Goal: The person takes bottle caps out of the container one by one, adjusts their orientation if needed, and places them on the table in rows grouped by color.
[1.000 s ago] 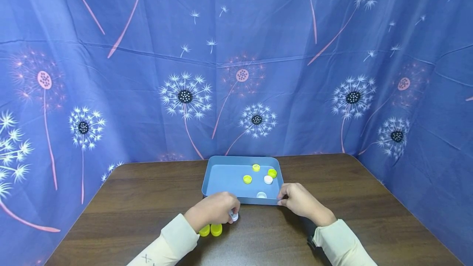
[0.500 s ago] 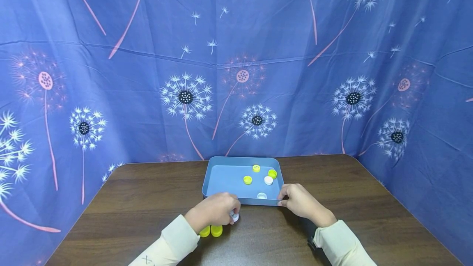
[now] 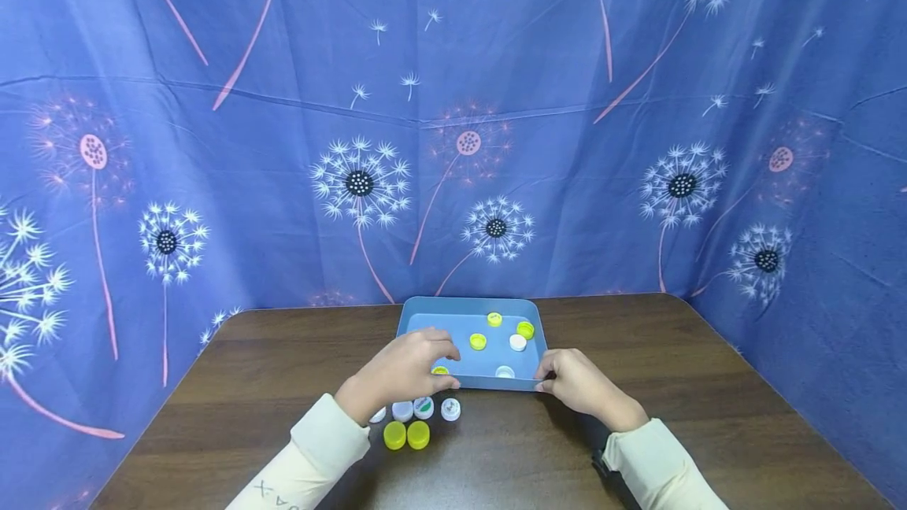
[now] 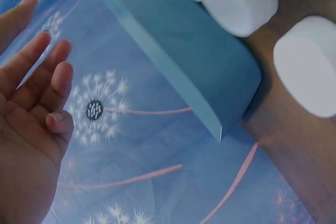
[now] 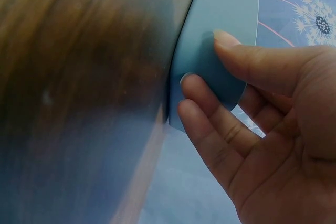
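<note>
My left hand (image 3: 407, 364) hovers over the front left of the blue tray (image 3: 425, 304), thumb and fingers apart with nothing between them. In the left wrist view its fingers (image 4: 62, 80) are loosely bent, clear of the tray wall (image 4: 178, 61). A yellow bottle cap (image 3: 440, 371) shows in the tray between thumb and fingers. My right hand (image 3: 588, 390) pinches the tray's front right corner; in the right wrist view, thumb and fingertips lie against the blue wall (image 5: 226, 3). Just in front of the tray, a white cap (image 3: 450, 409) lies on the table.
Inside the tray are more caps, including a yellow one (image 3: 478, 341) and a white one (image 3: 518, 343). Several white caps (image 3: 402, 412) form a row before the tray, with two yellow caps (image 3: 419, 435) nearer. A patterned blue cloth (image 3: 453, 101) hangs behind the wooden table (image 3: 283, 368).
My left hand has let go of the white cap on the table and moved up and left over the tray, uncovering the row of caps. The right hand keeps its grip on the tray.
</note>
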{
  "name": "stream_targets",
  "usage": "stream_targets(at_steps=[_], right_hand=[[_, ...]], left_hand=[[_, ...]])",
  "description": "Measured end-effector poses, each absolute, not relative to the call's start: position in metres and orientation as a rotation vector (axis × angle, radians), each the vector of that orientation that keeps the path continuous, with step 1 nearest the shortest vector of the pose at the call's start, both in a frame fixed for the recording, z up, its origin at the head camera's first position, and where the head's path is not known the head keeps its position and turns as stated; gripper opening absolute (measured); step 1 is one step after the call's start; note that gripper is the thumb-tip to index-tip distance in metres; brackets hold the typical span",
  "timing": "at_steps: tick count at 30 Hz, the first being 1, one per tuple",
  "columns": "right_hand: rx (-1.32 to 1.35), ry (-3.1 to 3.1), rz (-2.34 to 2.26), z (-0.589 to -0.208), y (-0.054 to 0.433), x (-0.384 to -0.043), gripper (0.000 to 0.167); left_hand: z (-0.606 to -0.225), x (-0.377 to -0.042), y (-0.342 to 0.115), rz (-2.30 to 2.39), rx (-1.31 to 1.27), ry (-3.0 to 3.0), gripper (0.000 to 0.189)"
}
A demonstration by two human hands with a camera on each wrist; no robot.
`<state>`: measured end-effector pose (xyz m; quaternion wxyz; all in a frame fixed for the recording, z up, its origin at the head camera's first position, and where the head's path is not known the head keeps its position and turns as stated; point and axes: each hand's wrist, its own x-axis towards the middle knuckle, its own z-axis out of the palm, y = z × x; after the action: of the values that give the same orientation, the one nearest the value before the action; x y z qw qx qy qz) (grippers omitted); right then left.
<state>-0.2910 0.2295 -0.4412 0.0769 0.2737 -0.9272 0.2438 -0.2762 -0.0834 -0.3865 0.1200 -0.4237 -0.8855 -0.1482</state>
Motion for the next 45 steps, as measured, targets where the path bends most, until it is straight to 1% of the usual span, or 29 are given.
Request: stream_targets(at_steps=[7,15,29,37,45], right_hand=[[0.821,-2.773,0.725,-0.442,0.231,-0.293,0.017],[0.818,-2.765,0.741,-0.443,0.231,-0.293,0.016],[0.799,-2.779,0.754,-0.443,0.23,-0.293,0.018],[0.8,-2.779,0.755,-0.445,0.231,-0.291,0.019],[0.821,-2.764,0.763,-0.445,0.232,-0.293,0.02]], left_hand=[[-0.379,-0.283,-0.091,-0.484,-1.078,-2.53,0.027],[-0.381,-0.3,-0.084,-0.492,-0.943,-2.622,0.027],[-0.403,-0.332,-0.068,-0.415,-0.83,-2.871,0.032],[-0.419,-0.338,-0.07,-0.452,-0.803,-2.992,0.033],[-0.428,-0.34,-0.076,-0.418,-0.79,-3.009,0.022]])
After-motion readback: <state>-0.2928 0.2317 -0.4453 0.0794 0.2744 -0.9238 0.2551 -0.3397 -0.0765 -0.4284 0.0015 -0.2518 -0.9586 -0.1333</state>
